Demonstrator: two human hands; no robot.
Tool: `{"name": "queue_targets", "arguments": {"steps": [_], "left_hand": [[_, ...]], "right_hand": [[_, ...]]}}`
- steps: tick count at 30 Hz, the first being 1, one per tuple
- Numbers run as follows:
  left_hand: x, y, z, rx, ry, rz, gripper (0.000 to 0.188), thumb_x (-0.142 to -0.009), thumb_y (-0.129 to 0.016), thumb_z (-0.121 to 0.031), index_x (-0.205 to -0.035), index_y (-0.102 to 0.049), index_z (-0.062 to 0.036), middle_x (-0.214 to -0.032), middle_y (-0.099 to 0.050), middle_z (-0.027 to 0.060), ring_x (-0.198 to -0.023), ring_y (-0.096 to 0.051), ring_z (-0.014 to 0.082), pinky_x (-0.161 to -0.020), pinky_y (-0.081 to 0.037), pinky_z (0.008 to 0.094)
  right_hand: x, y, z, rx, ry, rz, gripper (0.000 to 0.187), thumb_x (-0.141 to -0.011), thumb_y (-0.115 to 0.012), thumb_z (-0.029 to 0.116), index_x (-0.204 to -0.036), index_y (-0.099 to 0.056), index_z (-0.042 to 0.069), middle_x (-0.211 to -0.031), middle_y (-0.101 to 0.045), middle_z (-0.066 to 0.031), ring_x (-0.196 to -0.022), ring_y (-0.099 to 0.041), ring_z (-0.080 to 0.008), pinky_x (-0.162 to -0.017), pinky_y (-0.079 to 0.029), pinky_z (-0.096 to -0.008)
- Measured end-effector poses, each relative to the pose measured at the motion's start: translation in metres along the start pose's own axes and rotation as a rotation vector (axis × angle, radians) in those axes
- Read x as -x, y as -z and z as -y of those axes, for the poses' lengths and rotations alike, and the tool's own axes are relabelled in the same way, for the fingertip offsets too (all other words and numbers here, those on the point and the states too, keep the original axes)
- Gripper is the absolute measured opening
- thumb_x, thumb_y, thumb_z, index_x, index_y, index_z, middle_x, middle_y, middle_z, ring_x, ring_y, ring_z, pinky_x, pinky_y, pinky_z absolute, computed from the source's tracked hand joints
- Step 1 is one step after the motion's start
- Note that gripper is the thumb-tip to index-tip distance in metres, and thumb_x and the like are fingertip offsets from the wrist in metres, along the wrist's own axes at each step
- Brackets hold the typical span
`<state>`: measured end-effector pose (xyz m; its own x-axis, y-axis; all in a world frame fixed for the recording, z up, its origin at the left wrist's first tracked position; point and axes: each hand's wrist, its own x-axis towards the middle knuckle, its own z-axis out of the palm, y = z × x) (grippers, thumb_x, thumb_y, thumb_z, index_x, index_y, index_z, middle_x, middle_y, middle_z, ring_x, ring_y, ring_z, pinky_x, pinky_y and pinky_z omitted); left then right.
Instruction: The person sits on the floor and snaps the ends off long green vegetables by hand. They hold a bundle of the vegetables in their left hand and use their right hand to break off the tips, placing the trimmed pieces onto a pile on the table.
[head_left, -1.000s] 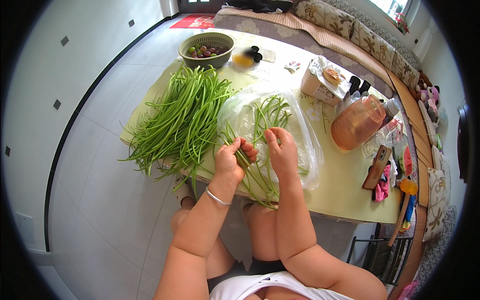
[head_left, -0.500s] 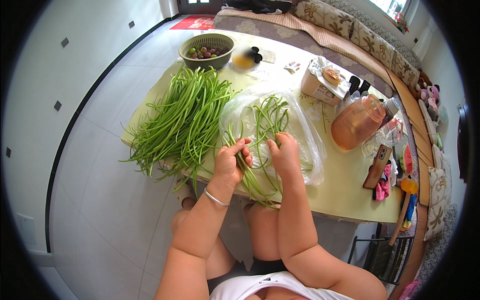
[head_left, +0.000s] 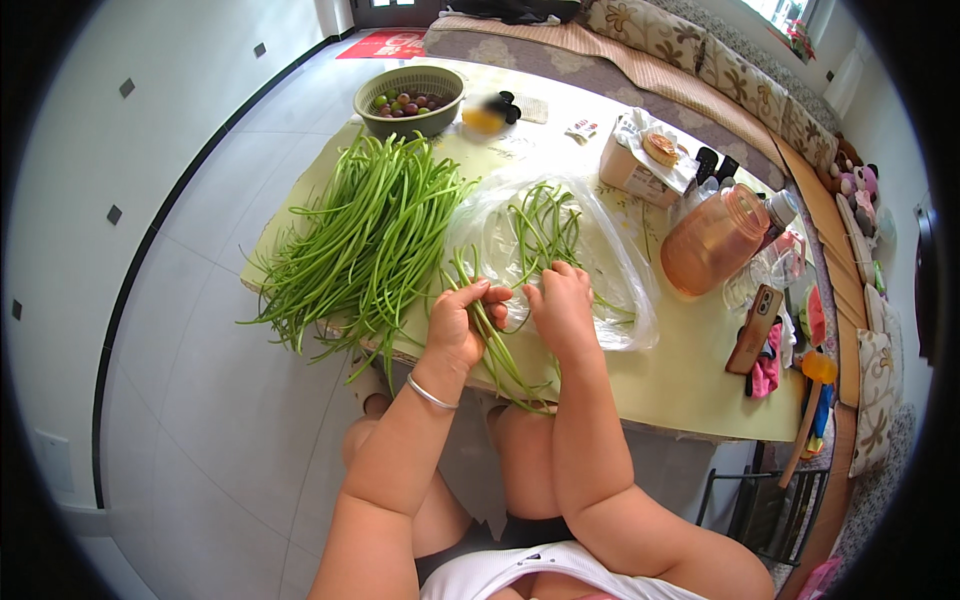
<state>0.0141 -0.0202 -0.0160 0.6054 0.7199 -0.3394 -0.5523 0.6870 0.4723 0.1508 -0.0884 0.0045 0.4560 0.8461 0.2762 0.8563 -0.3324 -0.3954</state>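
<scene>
My left hand, with a silver bangle on its wrist, is closed round several long green vegetable stems. The stems stick up above the fist and hang down toward my knees. Beside it, my right hand is over the near part of a clear plastic bag, thumb apart from the bent fingers; nothing shows in its grip. Shorter cut or broken stems lie loosely in the spread bag, just beyond the right fingertips. A large heap of the same long stems covers the table's left side.
On the pale yellow table stand a green colander of grapes, a tissue box, and an orange-tinted jug. A phone lies near the right edge with a massage hammer. A patterned sofa runs behind.
My right hand has shifted slightly left, and its thumb has parted from the fingers. The left hand keeps its hold on the stems. The bag's right side has shifted a little.
</scene>
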Motion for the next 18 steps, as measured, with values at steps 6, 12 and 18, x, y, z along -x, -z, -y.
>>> {"name": "queue_targets", "arguments": {"steps": [6,12,18], "left_hand": [[-0.005,0.006,0.001,0.015,0.002,0.085,0.013,-0.094,-0.048,-0.01,-0.093,-0.053,0.0013,-0.094,-0.066,0.0246,-0.071,-0.066,0.0282,-0.063,-0.055,0.0385],[-0.005,-0.008,0.0,0.047,0.038,0.138,0.021,-0.098,-0.041,-0.014,-0.101,-0.049,0.0047,-0.111,-0.059,0.0286,-0.102,-0.062,0.037,-0.089,-0.051,0.0482],[-0.013,-0.006,0.005,0.079,0.057,0.132,0.024,-0.098,-0.04,-0.015,-0.104,-0.048,0.0074,-0.111,-0.059,0.0279,-0.101,-0.061,0.0356,-0.09,-0.051,0.0462]], "right_hand": [[-0.001,0.014,-0.009,-0.402,-0.08,-0.159,0.021,-0.084,-0.063,0.009,-0.096,-0.064,-0.007,-0.111,-0.059,-0.0209,-0.101,-0.057,-0.0348,-0.089,-0.046,-0.0397],[0.01,0.057,0.018,-0.616,-0.053,0.041,0.012,-0.082,-0.063,0.005,-0.088,-0.067,-0.005,-0.094,-0.064,-0.0153,-0.084,-0.062,-0.0283,-0.074,-0.05,-0.0333],[0.018,0.063,0.028,-0.637,0.131,0.16,0.01,-0.078,-0.065,0.005,-0.084,-0.068,-0.003,-0.084,-0.064,-0.0153,-0.075,-0.062,-0.03,-0.07,-0.048,-0.0373]]}}
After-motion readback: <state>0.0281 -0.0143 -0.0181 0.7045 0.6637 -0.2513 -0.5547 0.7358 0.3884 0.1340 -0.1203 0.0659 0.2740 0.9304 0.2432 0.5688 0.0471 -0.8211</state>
